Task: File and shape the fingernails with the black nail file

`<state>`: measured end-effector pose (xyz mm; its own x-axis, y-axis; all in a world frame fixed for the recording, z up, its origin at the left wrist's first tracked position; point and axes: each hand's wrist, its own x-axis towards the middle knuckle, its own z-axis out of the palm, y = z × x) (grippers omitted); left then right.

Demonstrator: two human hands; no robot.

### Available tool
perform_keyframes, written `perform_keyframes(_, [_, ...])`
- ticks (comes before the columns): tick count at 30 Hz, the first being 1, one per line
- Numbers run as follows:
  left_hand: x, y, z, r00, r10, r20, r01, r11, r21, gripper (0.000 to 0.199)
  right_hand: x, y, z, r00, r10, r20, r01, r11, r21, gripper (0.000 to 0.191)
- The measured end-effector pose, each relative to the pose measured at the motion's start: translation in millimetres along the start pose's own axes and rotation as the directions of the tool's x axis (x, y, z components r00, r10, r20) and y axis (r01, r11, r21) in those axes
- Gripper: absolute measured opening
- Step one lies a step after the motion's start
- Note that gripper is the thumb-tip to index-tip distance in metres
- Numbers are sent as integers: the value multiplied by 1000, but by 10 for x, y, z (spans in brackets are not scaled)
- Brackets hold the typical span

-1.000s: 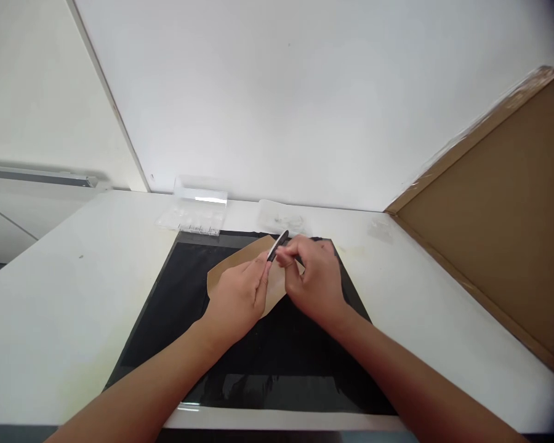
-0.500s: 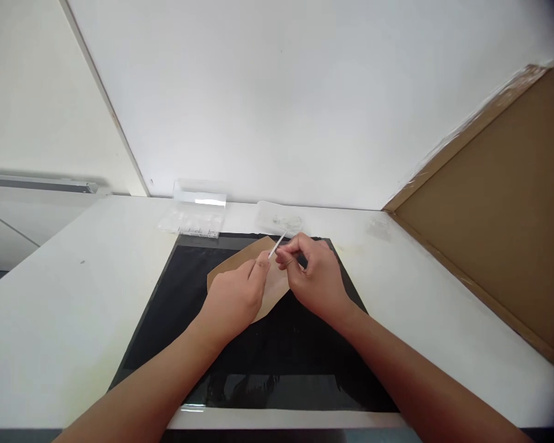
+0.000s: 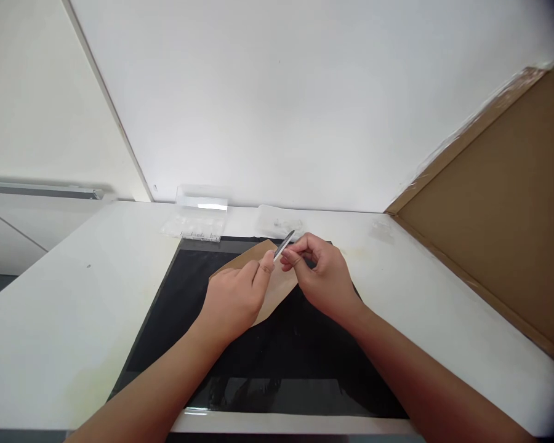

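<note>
My left hand (image 3: pixel 235 301) is closed on a thin flat strip (image 3: pixel 284 245), dark on its upper face with a white edge, that juts up and to the right past the thumb. Close beside the strip's right edge, my right hand (image 3: pixel 325 271) is pinched, thumb against fingertips; anything between them is too small to make out. Under both hands lies a brown paper sheet (image 3: pixel 273 300), with a paler area at its middle. It rests on a black mat (image 3: pixel 277 363) and is partly hidden by the hands.
A clear plastic box with its lid raised (image 3: pixel 202 216) stands at the back left of the white table (image 3: pixel 443 320). Right of it lies a clear bag (image 3: pixel 268 216) with small bits. Another clear packet (image 3: pixel 381 230) lies farther right, near a cardboard panel (image 3: pixel 498 203).
The strip has turned in my left hand, so its dark face now shows where mostly a white edge showed before. My right hand has shifted slightly right, still pinched.
</note>
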<state>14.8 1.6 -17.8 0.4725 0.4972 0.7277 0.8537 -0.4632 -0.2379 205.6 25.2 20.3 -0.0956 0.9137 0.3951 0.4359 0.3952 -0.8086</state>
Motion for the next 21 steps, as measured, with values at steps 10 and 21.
perform_keyframes(10, [-25,-28,25,1000,-14,21,14,1000,-20,49,-19,-14,37,998,-69,-4,69,993,-100,16])
perform_keyframes(21, [-13,5,24,998,-69,3,69,985,-158,38,-30,-4,31,994,-96,-49,88,986,-141,18])
